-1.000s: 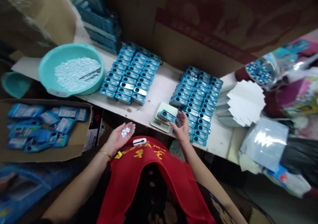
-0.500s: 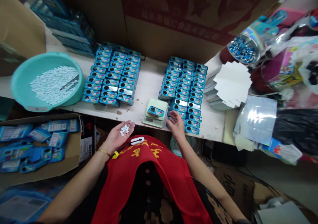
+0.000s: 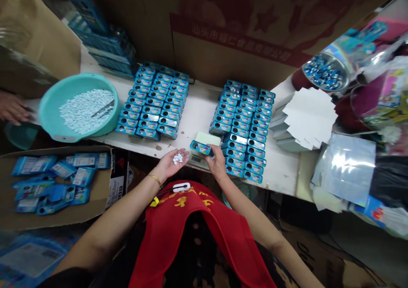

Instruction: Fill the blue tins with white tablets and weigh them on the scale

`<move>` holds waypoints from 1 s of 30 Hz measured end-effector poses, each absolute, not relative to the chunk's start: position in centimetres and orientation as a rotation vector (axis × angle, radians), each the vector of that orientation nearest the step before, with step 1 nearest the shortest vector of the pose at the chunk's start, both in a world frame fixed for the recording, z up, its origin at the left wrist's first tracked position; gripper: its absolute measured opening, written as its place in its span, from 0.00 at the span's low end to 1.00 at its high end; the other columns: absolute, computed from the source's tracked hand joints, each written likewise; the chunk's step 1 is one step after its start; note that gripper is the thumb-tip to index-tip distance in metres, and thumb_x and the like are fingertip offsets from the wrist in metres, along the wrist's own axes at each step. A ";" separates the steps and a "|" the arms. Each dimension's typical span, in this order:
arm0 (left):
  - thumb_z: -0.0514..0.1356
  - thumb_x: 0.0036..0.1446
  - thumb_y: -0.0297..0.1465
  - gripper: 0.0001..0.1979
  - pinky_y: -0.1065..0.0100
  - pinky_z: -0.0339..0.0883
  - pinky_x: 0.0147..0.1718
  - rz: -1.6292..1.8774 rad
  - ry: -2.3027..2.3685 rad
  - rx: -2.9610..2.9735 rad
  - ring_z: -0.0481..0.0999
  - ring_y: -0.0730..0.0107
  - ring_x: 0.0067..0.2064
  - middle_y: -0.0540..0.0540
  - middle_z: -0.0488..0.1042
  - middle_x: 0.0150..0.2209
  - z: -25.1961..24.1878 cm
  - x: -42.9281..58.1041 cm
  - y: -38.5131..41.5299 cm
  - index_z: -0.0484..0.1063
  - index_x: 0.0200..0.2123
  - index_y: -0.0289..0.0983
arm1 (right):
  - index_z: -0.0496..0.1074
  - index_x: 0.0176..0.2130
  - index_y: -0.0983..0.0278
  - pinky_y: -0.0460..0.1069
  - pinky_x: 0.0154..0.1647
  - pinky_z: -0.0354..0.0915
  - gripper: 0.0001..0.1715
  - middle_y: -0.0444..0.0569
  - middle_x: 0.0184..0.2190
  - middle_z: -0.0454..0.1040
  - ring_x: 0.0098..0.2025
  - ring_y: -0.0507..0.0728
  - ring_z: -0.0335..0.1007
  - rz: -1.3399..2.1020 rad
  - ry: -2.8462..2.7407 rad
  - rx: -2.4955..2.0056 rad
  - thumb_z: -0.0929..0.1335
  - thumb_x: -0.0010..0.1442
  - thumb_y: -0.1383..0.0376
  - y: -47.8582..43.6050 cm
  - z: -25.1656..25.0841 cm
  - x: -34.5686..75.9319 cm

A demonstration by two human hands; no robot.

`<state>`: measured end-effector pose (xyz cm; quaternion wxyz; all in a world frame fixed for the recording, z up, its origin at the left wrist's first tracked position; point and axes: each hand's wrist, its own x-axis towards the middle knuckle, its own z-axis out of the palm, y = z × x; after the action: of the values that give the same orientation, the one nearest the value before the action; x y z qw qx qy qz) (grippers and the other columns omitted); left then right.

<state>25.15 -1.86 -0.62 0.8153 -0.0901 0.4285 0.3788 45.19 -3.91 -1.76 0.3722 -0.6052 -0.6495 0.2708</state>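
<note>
While the left hand (image 3: 169,163) lies palm-up and open, cupping white tablets (image 3: 177,158) at the bench's (image 3: 199,109) front edge, the right hand (image 3: 216,163) grips a blue tin (image 3: 200,147) on the small scale (image 3: 204,140).

Dim, soft light — warped, blurred edges

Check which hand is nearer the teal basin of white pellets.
Left. The left hand, palm up with white pellets in it, lies nearer the teal basin. The right hand grips a blue tin at the scale, farther right.
</note>
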 end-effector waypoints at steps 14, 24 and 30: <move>0.51 0.55 0.28 0.10 0.66 0.69 0.27 0.861 0.884 -0.205 0.73 0.68 0.26 0.41 0.73 0.24 -1.8 27.1 0.7 0.70 0.30 0.28 | 0.61 0.51 0.63 0.54 0.46 0.55 0.23 0.52 0.43 0.66 0.44 0.59 0.58 0.437 -2.219 -1.583 0.63 0.55 0.67 -3.1 3.5 44.5; 0.52 0.52 0.22 0.08 0.67 0.71 0.31 0.880 0.940 -0.234 0.75 0.67 0.33 0.39 0.73 0.29 -1.1 24.6 -0.4 0.70 0.33 0.29 | 0.60 0.42 0.66 0.52 0.42 0.62 0.21 0.49 0.37 0.67 0.38 0.54 0.64 0.936 -1.241 -1.564 0.65 0.48 0.62 -0.8 -4.3 45.6; 0.51 0.53 0.20 0.09 0.66 0.70 0.37 0.828 0.920 -0.244 0.75 0.65 0.37 0.37 0.74 0.33 -0.3 24.0 -2.8 0.70 0.35 0.27 | 0.56 0.53 0.64 0.59 0.52 0.55 0.27 0.55 0.50 0.61 0.52 0.60 0.56 0.579 -1.670 -1.651 0.63 0.53 0.64 -3.1 -0.5 45.3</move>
<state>23.98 -2.75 -0.29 0.8074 -0.1142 0.4302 0.3872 45.33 -3.14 -0.54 0.3538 -0.6384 -0.6459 0.2239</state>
